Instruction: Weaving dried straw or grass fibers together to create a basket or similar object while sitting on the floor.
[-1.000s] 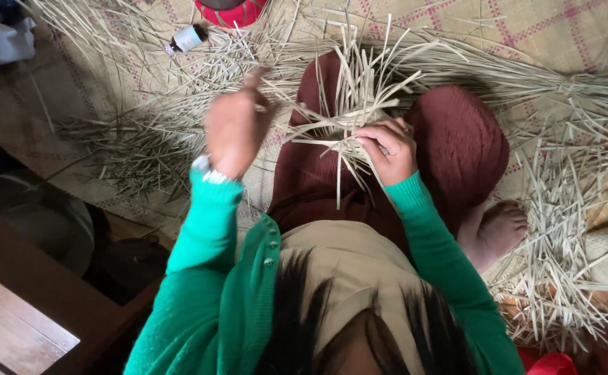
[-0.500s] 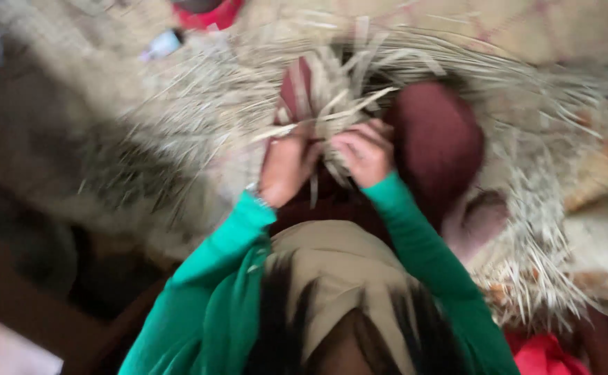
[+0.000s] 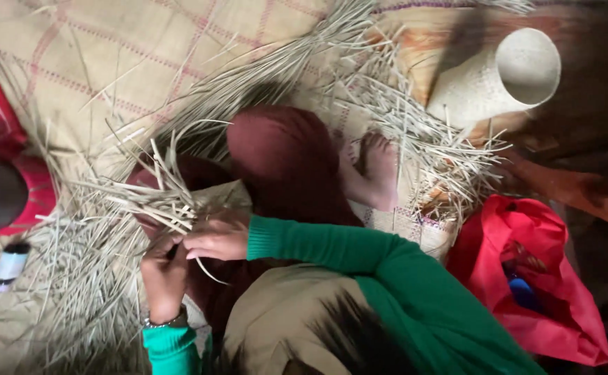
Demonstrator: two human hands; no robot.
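— Two hands are meeting low and left of centre. What is lying under everything?

— A woven mat point(image 3: 130, 62) with pinkish-red grid lines is covering the floor, from nine o'clock round to one o'clock. Loose straw strips point(image 3: 415, 132) are fanning across it, thickest toward seven o'clock and two o'clock.

— And the next largest things?

— A red plastic bag point(image 3: 533, 278) is slumping at four o'clock, something blue showing inside it. A pale woven basket point(image 3: 498, 80) is lying tipped at two o'clock, its mouth facing right. A red object point(image 3: 12, 173) is sitting at nine o'clock, just beside the straw.

— Where is the piece being handled?

— A half-woven straw piece point(image 3: 161, 198) is resting on the maroon-clad lap at about eight o'clock, its loose ends bristling toward ten o'clock.

— How are the hands working?

— The right hand point(image 3: 217, 236), in a green sleeve, is lying with fingers pressed together, pinching strips at the piece's lower edge. The left hand point(image 3: 163, 274), wearing a bracelet at the wrist, is curling its fingers around strips from below, touching the right.

— Anything smaller?

— A small white bottle point(image 3: 11, 265) with a dark cap is lying at eight o'clock, well apart from the hands.
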